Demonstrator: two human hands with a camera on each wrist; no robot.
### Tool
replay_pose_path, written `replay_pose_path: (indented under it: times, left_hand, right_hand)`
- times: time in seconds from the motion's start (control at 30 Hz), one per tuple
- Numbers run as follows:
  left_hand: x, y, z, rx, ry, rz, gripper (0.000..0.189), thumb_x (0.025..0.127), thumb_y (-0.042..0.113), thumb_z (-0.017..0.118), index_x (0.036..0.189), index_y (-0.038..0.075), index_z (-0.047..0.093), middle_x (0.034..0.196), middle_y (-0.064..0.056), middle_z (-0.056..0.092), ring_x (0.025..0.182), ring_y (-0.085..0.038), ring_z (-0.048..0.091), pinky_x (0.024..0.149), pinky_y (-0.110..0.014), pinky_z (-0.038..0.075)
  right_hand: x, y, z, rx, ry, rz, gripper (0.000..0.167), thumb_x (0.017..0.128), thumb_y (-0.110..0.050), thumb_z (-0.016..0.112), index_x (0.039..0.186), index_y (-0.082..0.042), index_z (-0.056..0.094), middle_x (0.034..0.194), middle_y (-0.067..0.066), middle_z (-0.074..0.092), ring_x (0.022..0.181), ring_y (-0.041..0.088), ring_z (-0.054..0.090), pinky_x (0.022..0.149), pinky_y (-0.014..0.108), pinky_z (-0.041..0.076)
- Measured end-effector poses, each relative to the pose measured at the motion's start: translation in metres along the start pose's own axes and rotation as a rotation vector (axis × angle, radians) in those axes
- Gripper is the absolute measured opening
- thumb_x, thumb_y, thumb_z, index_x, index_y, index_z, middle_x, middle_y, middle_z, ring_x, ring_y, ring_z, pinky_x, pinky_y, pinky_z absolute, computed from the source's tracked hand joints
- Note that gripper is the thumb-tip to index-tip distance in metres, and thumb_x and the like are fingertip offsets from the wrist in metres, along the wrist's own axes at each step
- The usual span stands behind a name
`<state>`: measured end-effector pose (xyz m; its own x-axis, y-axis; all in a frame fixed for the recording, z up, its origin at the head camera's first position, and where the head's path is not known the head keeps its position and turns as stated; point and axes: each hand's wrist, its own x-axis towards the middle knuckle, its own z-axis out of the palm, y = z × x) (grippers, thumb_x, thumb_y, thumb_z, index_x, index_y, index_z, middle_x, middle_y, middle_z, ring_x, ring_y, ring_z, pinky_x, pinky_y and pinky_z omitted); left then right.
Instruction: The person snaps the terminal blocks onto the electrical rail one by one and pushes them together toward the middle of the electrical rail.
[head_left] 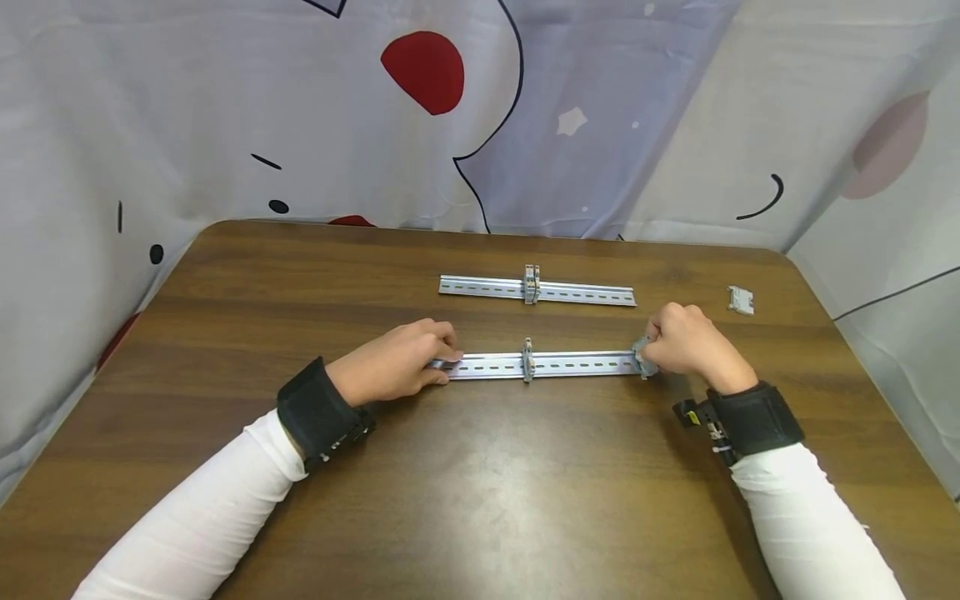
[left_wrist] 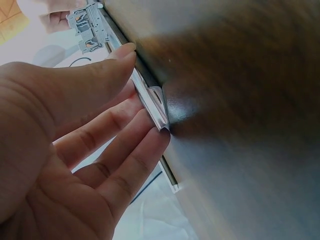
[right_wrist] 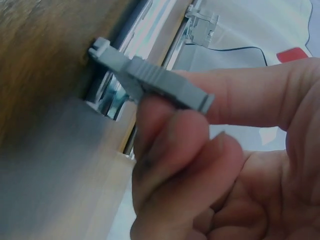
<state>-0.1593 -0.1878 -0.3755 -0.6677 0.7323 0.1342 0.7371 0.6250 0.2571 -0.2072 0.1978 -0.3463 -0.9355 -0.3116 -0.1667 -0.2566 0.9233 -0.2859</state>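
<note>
A slotted metal DIN rail [head_left: 487, 367] lies across the table in front of me, with a grey terminal block [head_left: 528, 361] standing near its middle. My left hand [head_left: 405, 358] grips the rail's left end, thumb on the near edge and fingers along the far edge. At the right end, my right hand [head_left: 686, 343] pinches a grey plastic end piece [right_wrist: 155, 82] between thumb and curled fingers. That piece sits over the rail's end in the right wrist view, tilted across it. The left wrist view shows the rail's end [left_wrist: 152, 107] between thumb and fingertips.
Farther back lies a second DIN rail [head_left: 472, 287] with several narrow blocks [head_left: 532, 284] at its middle. A loose light-grey block [head_left: 741, 300] lies at the table's back right. A patterned cloth [head_left: 337, 108] hangs behind the wooden table [head_left: 480, 500].
</note>
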Motion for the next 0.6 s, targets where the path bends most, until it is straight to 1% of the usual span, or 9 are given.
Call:
replay_pose_path:
  times: [0.1,0.17,0.2,0.27,0.37,0.43,0.5,0.57,0.6]
  left_hand:
    - [-0.001,0.000,0.000,0.001,0.003,0.001,0.025,0.083,0.012,0.078,0.107,0.006,0.075,0.102,-0.004,0.061,0.095,-0.020,0.060,0.083,-0.034,0.051]
    - [-0.001,0.000,0.001,0.000,0.006,-0.004,0.026,0.083,0.012,0.079,0.107,0.006,0.075,0.102,-0.004,0.062,0.095,-0.020,0.060,0.083,-0.034,0.051]
    - [-0.001,0.000,0.001,-0.001,0.004,-0.007,0.026,0.083,0.012,0.079,0.107,0.006,0.075,0.103,-0.004,0.062,0.096,-0.020,0.060,0.084,-0.034,0.051]
    - [-0.001,0.000,0.003,-0.008,0.000,-0.011,0.025,0.083,0.012,0.079,0.107,0.006,0.075,0.103,-0.004,0.062,0.096,-0.020,0.060,0.084,-0.034,0.051]
    - [-0.001,0.001,0.006,-0.022,-0.008,-0.007,0.025,0.083,0.013,0.078,0.108,0.006,0.075,0.104,-0.004,0.062,0.096,-0.019,0.060,0.084,-0.034,0.051]
    - [-0.001,0.001,0.007,-0.025,-0.010,-0.004,0.025,0.083,0.013,0.078,0.107,0.006,0.075,0.104,-0.004,0.062,0.096,-0.019,0.060,0.084,-0.034,0.051]
    - [0.000,0.000,0.006,-0.022,-0.006,-0.004,0.025,0.083,0.013,0.078,0.107,0.006,0.075,0.103,-0.004,0.062,0.095,-0.019,0.059,0.083,-0.034,0.051]
    - [0.000,-0.002,0.003,-0.015,0.000,-0.007,0.025,0.083,0.012,0.079,0.107,0.006,0.075,0.103,-0.004,0.062,0.095,-0.020,0.059,0.083,-0.034,0.051]
    - [0.000,-0.002,0.002,-0.012,0.003,-0.008,0.025,0.083,0.012,0.079,0.107,0.006,0.075,0.102,-0.004,0.062,0.095,-0.020,0.059,0.083,-0.034,0.051]
  right_hand:
    - [0.003,-0.005,0.001,-0.016,-0.004,0.007,0.025,0.067,-0.005,0.052,0.052,-0.017,0.036,0.052,-0.007,0.030,0.051,0.011,0.025,0.050,0.026,0.022]
    - [0.005,-0.007,0.002,-0.018,-0.005,0.003,0.027,0.064,-0.004,0.048,0.052,-0.018,0.029,0.054,-0.007,0.022,0.053,0.010,0.017,0.051,0.026,0.017]
    - [0.005,-0.007,0.002,-0.014,-0.011,0.000,0.028,0.064,-0.003,0.047,0.052,-0.019,0.026,0.055,-0.007,0.019,0.054,0.010,0.014,0.052,0.026,0.015]
    - [0.004,-0.006,0.003,-0.005,-0.027,-0.004,0.030,0.065,-0.003,0.048,0.052,-0.019,0.026,0.054,-0.008,0.019,0.053,0.010,0.014,0.052,0.026,0.015]
    - [-0.001,-0.001,0.002,0.015,-0.084,0.005,0.031,0.073,-0.005,0.053,0.051,-0.018,0.034,0.049,-0.007,0.029,0.047,0.009,0.024,0.051,0.026,0.021]
    - [-0.003,0.003,-0.001,0.042,-0.137,0.005,0.031,0.082,-0.011,0.059,0.054,-0.015,0.046,0.048,-0.007,0.042,0.045,0.009,0.038,0.051,0.027,0.030]
    - [-0.005,0.007,-0.006,0.088,-0.189,0.006,0.026,0.088,-0.020,0.065,0.064,-0.012,0.060,0.053,-0.004,0.055,0.049,0.012,0.053,0.053,0.029,0.040]
    - [-0.005,0.011,-0.012,0.179,-0.234,-0.007,0.024,0.090,-0.027,0.068,0.079,-0.006,0.069,0.062,0.000,0.065,0.057,0.016,0.063,0.057,0.032,0.051]
    - [-0.005,0.014,-0.015,0.235,-0.258,-0.010,0.025,0.090,-0.028,0.069,0.088,-0.003,0.071,0.068,0.003,0.068,0.062,0.018,0.066,0.061,0.034,0.054]
